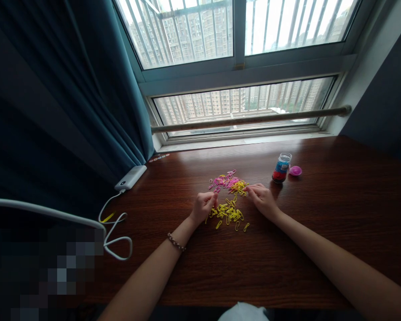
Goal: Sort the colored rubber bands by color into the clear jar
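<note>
Bunching its fingers (251, 190) at the yellow clips (239, 187) midway along the counter (183, 178), the right hand (262, 199) faces the left hand (202, 208), fingers pressed together (whether either pinches a clip, I cannot tell). Pink clips (223, 181) lie toward the far edge.

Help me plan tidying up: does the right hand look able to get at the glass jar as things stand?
Probably yes: the glass jar stands beyond the right hand, with bare tabletop between. The pink object lies to the jar's right, seemingly out of the way.
</note>
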`<state>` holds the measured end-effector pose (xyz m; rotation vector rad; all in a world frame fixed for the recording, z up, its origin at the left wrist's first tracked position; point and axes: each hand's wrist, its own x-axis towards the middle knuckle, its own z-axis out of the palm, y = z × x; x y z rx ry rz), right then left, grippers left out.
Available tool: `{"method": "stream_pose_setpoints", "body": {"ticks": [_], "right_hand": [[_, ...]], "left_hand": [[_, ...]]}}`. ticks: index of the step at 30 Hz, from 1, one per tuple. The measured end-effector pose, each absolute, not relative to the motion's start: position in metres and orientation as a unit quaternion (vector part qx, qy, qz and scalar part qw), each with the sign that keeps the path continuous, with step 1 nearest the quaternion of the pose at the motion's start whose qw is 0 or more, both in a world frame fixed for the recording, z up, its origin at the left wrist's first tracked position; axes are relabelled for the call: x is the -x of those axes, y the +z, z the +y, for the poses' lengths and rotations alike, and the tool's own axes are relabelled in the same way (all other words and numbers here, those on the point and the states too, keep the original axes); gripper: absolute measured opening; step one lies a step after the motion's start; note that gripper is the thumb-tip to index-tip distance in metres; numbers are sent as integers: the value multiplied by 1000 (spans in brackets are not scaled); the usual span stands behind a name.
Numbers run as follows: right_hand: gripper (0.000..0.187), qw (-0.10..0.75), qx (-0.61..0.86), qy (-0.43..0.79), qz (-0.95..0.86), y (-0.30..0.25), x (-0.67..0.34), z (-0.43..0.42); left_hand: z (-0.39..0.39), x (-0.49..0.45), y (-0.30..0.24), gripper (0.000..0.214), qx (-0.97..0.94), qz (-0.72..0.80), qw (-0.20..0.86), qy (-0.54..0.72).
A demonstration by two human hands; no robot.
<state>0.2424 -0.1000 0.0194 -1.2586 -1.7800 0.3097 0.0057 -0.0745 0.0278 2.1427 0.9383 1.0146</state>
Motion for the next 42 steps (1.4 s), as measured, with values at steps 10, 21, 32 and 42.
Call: {"method": "stream_pose_setpoints", "body": {"ticks": [10, 21, 32, 42], "right_hand": [[30, 440, 510, 104, -732, 13, -242, -96], [29, 530, 488, 93, -687, 24, -241, -104], [30, 437, 313, 220, -814, 37, -226, -127], [36, 523, 510, 140, -668, 24, -241, -105]], "left_hand": [[-78, -20, 40, 33, -916, 315, 132, 212], [-75, -25, 34, 44, -921, 351, 121, 120], [-76, -17, 40, 45, -896, 309, 168, 271], [-79, -4, 36, 46, -750, 336, 323, 469]]}}
